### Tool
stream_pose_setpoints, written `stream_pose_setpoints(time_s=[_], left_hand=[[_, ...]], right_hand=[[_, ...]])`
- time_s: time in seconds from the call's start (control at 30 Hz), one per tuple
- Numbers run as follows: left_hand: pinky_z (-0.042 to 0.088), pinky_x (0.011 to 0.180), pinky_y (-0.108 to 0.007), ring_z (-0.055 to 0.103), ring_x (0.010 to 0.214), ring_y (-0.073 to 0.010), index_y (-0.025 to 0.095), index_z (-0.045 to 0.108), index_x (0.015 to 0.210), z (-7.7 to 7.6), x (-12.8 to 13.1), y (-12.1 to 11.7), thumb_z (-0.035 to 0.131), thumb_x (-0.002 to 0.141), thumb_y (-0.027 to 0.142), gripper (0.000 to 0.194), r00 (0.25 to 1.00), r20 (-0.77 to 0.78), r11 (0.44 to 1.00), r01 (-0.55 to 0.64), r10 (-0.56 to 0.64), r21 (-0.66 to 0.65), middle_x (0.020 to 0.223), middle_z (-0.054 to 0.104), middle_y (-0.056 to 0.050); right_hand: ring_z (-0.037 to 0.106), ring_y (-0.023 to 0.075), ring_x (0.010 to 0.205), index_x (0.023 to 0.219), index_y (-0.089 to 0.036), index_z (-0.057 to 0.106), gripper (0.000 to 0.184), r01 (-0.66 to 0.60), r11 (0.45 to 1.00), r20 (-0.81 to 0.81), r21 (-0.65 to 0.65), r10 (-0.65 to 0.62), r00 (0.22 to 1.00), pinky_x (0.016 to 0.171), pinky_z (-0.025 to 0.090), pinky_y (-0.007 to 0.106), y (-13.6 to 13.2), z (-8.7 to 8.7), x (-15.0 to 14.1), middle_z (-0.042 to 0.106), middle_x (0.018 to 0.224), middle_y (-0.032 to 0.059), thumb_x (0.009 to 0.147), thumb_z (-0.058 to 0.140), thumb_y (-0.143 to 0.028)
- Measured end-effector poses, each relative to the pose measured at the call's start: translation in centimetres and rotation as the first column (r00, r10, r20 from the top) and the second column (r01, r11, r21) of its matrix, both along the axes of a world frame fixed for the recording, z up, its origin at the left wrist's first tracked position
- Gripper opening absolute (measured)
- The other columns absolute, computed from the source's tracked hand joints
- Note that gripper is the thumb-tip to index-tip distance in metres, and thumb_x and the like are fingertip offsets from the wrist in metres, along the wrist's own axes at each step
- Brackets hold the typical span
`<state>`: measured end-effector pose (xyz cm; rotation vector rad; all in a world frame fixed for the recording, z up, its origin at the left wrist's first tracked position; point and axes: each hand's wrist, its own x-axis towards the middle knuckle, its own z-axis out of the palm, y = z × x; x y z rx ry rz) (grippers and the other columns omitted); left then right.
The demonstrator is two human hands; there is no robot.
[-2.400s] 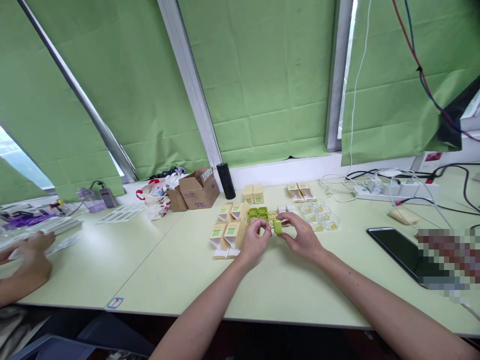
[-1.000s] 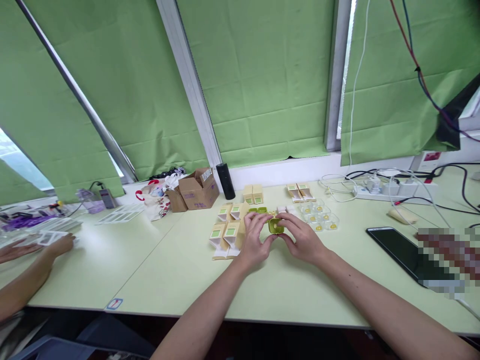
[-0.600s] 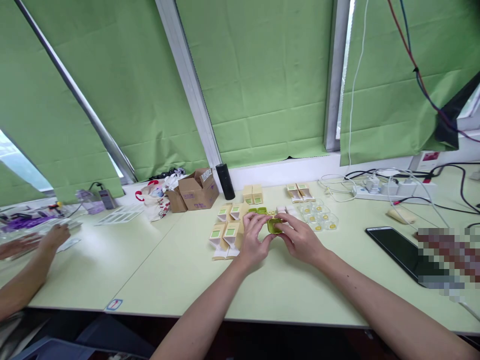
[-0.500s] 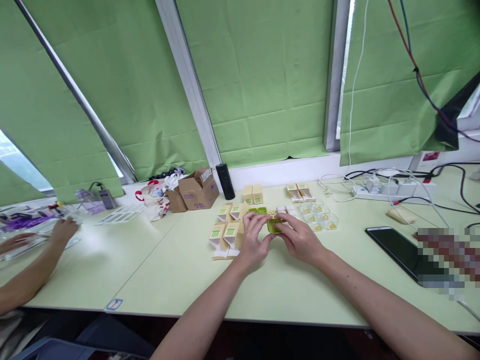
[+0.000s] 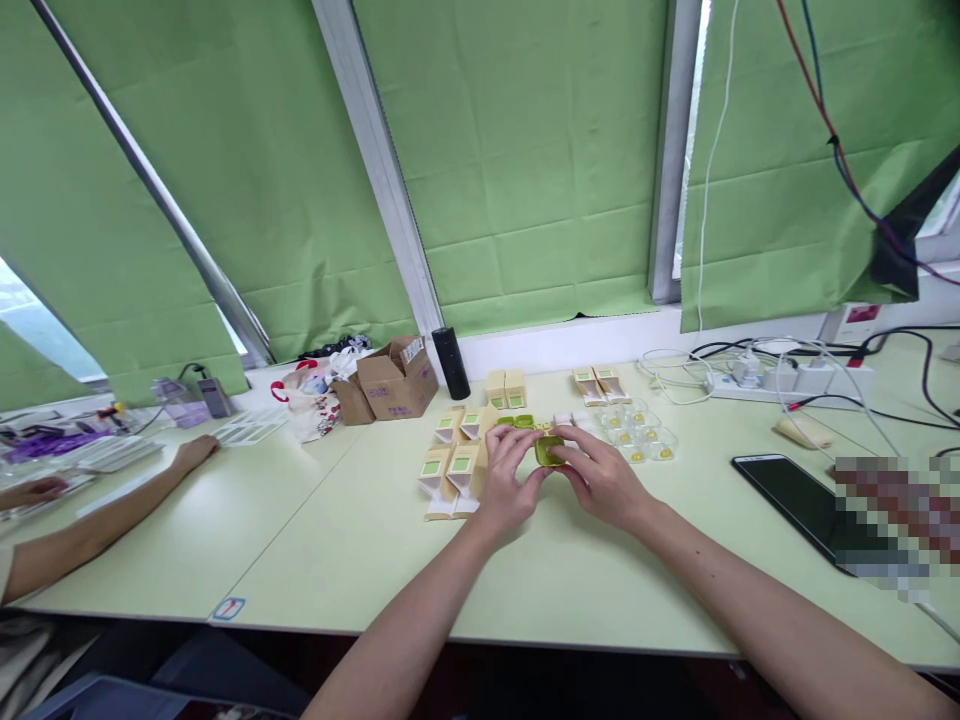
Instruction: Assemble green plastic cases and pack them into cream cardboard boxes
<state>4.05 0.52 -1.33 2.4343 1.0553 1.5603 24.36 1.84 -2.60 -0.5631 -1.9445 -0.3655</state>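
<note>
Between my two hands is a small olive-green square case, lifted above the table. My left hand grips its left side with thumb and fingers. My right hand holds the right side, its fingers reaching over the case's face. Just left of my left hand stand several small cream cartons with green labels and open flaps. Beyond my hands lie more green cases, partly hidden by my fingers, and small white pieces. Right of them is a clear tray with yellow items in its cups.
A black phone lies at right, near a power strip with cables. Two cream cartons, a black cylinder and a cardboard box stand at the back. At left, a co-worker's hand rests near white sheets.
The co-worker's arm at the left has stretched out to the right, toward the white sheets. My hands and the green case stay almost in place.
</note>
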Motion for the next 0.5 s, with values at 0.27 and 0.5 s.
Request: stream_pose_setpoints(time_s=[0.27,0.5], left_hand=[[0.049,0.107,-0.055,0.05,0.126,-0.0322,0.027,0.067,0.138,-0.06,-0.01,0.02,0.077,0.093,0.025,0.046,1.0,-0.01,1.0,-0.01,0.01,0.02,0.128,0.07,-0.01],[0.05,0.107,-0.055,0.051,0.125,-0.032,0.027,0.067,0.139,-0.17,0.0,0.14,0.076,0.094,0.024,0.046,1.0,-0.018,0.998,-0.024,0.025,0.053,0.127,0.07,-0.01]], right_hand=[[0.074,0.0266,0.111,0.118,-0.02,0.067,0.023,-0.037,0.999,-0.008,-0.031,0.037,0.999,0.083,0.064,0.039,-0.17,0.2,0.04,0.068,0.13,0.0187,0.104,0.052,-0.011],[0.073,0.0276,0.111,0.123,-0.02,0.067,0.029,-0.052,0.998,-0.013,-0.032,0.052,0.999,0.082,0.064,0.04,-0.09,0.16,-0.08,0.067,0.131,0.0199,0.103,0.049,-0.009]])
